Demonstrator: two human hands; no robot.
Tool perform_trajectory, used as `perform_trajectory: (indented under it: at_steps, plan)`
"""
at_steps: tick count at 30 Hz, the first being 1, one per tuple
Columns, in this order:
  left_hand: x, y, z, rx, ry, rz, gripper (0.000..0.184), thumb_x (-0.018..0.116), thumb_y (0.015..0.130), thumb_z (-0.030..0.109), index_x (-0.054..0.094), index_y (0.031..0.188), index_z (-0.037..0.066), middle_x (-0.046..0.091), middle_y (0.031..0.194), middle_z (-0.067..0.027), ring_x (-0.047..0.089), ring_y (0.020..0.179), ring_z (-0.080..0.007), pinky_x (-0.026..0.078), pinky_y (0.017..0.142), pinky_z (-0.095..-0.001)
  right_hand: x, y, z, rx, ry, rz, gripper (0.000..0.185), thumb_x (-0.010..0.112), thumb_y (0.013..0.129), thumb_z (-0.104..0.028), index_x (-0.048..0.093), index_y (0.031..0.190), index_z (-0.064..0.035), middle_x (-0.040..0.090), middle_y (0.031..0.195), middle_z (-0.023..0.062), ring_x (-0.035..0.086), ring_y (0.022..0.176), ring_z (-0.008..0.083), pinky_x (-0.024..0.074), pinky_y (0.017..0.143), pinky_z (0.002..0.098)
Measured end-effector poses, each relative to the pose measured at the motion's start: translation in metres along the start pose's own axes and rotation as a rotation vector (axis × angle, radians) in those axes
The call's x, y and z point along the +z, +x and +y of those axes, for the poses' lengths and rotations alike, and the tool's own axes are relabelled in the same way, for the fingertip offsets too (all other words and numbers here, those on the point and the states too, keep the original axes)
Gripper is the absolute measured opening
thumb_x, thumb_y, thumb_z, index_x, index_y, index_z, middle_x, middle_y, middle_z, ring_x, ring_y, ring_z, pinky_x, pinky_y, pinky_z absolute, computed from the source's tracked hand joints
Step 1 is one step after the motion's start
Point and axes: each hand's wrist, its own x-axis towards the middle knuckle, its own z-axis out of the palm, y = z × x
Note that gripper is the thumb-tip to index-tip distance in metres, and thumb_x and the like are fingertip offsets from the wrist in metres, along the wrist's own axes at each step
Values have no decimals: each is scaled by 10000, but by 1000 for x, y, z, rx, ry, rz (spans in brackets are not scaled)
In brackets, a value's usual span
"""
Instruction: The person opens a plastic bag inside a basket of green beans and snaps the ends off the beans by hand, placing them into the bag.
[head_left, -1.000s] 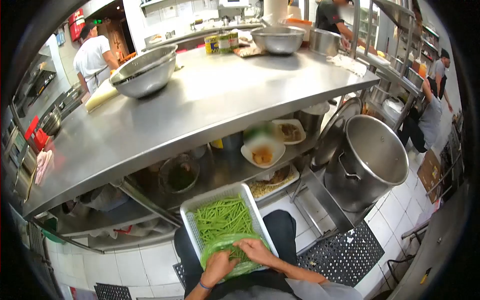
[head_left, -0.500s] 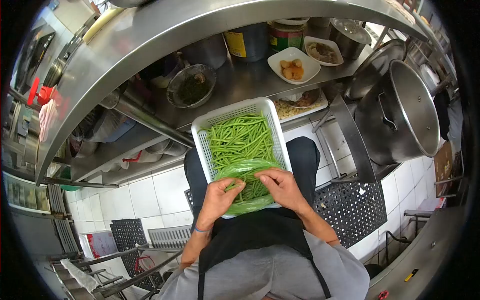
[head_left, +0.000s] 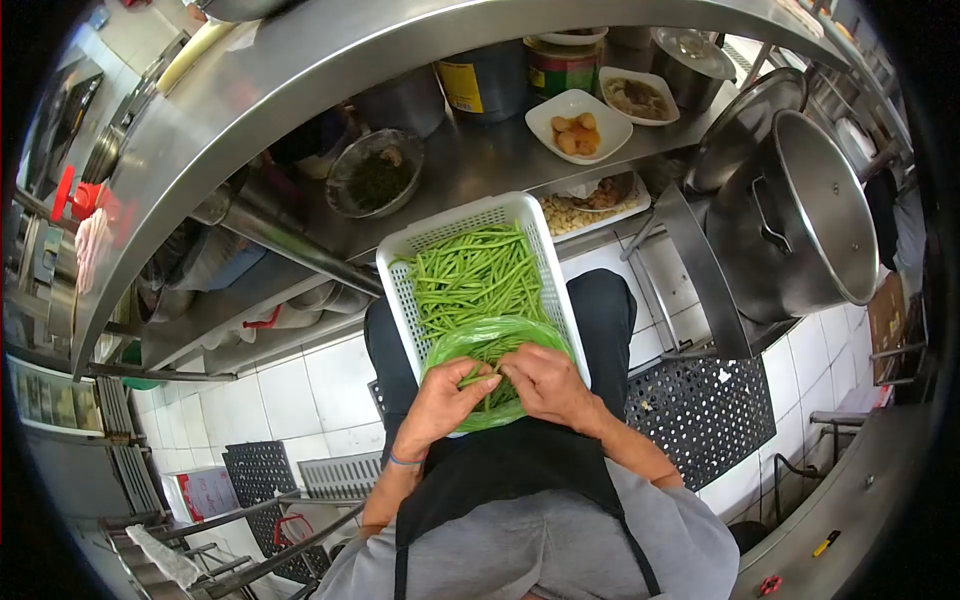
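A white perforated basket (head_left: 398, 291) rests on the lap, tilted slightly. Long green beans (head_left: 475, 275) fill its far part. In the near part lies a green plastic bag (head_left: 500, 412), its mouth open, with more beans inside. Over the left side of the bag, my left hand (head_left: 447, 398) pinches a green bean between thumb and fingers. My right hand (head_left: 548, 382) is closed beside it, fingertips at the beans by the bag's opening; what it grips is too small to make out. The two hands are close together.
Ahead is a steel table (head_left: 300, 75) with a lower shelf holding a glass bowl (head_left: 375, 173), a white dish of food (head_left: 578, 127) and tubs. A large steel pot (head_left: 795, 215) stands at the right. Black perforated mats (head_left: 700, 410) lie on the tiled floor.
The view has tipped down from the tabletop to the lap. Since the middle frame, my right hand has moved left and inward, closer to my left hand over the bag.
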Motion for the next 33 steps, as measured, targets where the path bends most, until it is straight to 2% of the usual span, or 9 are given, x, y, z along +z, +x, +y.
perform_trajectory:
  at_steps: [3, 6, 9, 12, 15, 19, 22, 25, 33]
  plan:
    - [3, 1, 9, 43, -12, 16, 187, 717, 938, 142, 669, 955, -38, 594, 779, -50, 544, 765, -109, 452, 698, -283, 8, -5, 6, 207, 253, 50, 72, 584, 949, -30, 641, 953, 13, 600, 768, 112, 607, 670, 221, 479, 591, 354]
    - [1, 2, 5, 50, -61, 15, 188, 710, 947, 156, 678, 951, -30, 604, 776, -23, 550, 774, -104, 455, 711, -276, 22, -13, 27, 677, 924, 53, 118, 531, 995, -68, 630, 999, -5, 586, 758, 52, 524, 624, 114, 410, 543, 267]
    - [2, 2, -5, 32, -228, 180, 159, 687, 970, 165, 681, 959, 6, 604, 774, 21, 513, 692, -61, 419, 630, -229, 13, -7, 33, 701, 1385, 175, 167, 522, 1006, -106, 626, 1097, -13, 541, 723, 5, 430, 599, 76, 355, 537, 254]
    - [-9, 1, -2, -94, -490, 368, 169, 684, 977, 156, 677, 990, -12, 666, 885, 4, 557, 810, -67, 459, 744, -230, 5, -3, 26, 676, 1345, 70, 187, 530, 1000, -93, 645, 1121, -7, 510, 738, -8, 434, 619, 69, 361, 552, 248]
    - [-11, 4, -1, -30, -442, 420, 159, 675, 985, 143, 652, 961, -12, 643, 854, 14, 528, 804, -51, 443, 725, -215, 10, -7, 26, 745, 1090, -169, 218, 534, 1015, -107, 654, 1168, -8, 513, 769, -19, 431, 632, 61, 368, 558, 246]
    - [-8, 9, -6, 49, -358, 444, 149, 684, 975, 125, 641, 943, -14, 626, 840, 18, 513, 793, -52, 439, 713, -218, 16, -4, 11, 514, 621, -286, 219, 575, 1025, -167, 682, 1127, -4, 607, 830, 1, 542, 742, 95, 445, 658, 251]
    - [-5, 9, -4, 62, -328, 447, 147, 696, 965, 114, 642, 949, -22, 622, 842, 19, 511, 788, -52, 440, 704, -220, 14, -2, 8, 416, 499, -295, 212, 579, 1019, -158, 698, 1072, 8, 652, 871, 35, 580, 798, 122, 467, 708, 274]
    - [-5, 7, -7, 38, -314, 410, 101, 667, 976, 83, 639, 965, -12, 652, 898, -1, 549, 836, -60, 448, 756, -215, 13, -1, 10, 400, 478, -291, 210, 579, 1016, -153, 704, 1049, 12, 669, 888, 64, 592, 807, 130, 474, 718, 291]
    - [-3, 8, -5, 55, -282, 424, 94, 677, 962, 65, 638, 952, -20, 635, 864, 2, 534, 815, -61, 444, 735, -219, 12, -3, 8, 417, 553, -301, 187, 567, 1006, -116, 702, 1056, 3, 639, 854, 39, 556, 770, 103, 447, 674, 278]
